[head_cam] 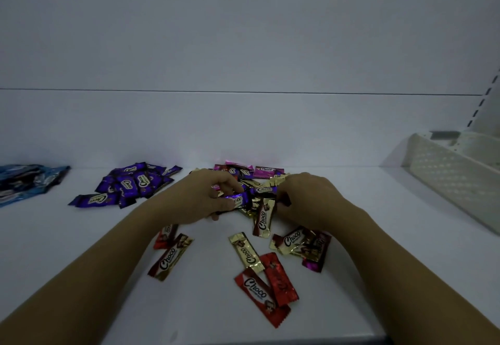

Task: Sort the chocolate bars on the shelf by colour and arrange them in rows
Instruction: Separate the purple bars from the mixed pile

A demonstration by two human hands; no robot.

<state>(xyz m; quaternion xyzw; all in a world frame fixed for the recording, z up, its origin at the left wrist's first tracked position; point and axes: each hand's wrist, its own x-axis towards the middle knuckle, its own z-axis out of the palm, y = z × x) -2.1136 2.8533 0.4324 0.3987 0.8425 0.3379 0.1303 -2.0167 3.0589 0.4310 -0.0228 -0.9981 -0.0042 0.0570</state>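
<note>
Although a heap of purple foil-wrapped chocolate bars [130,183] and a heap of blue-wrapped bars [27,182] lie apart at the left of the white shelf [81,250], neither is in rows, so I judge the sorting under half done. The left hand [203,195] pinches one purple bar [237,200] in its fingers above the mixed pile of pink, gold and purple bars [259,179]. The right hand [305,198] curls its fingers into that pile; whether they grip anything I cannot tell. Red bars [259,290] and gold bars [244,252] lie loose nearer the front. A white lattice plastic basket [454,179] stands at the right, a pale back panel [243,33] behind.
</note>
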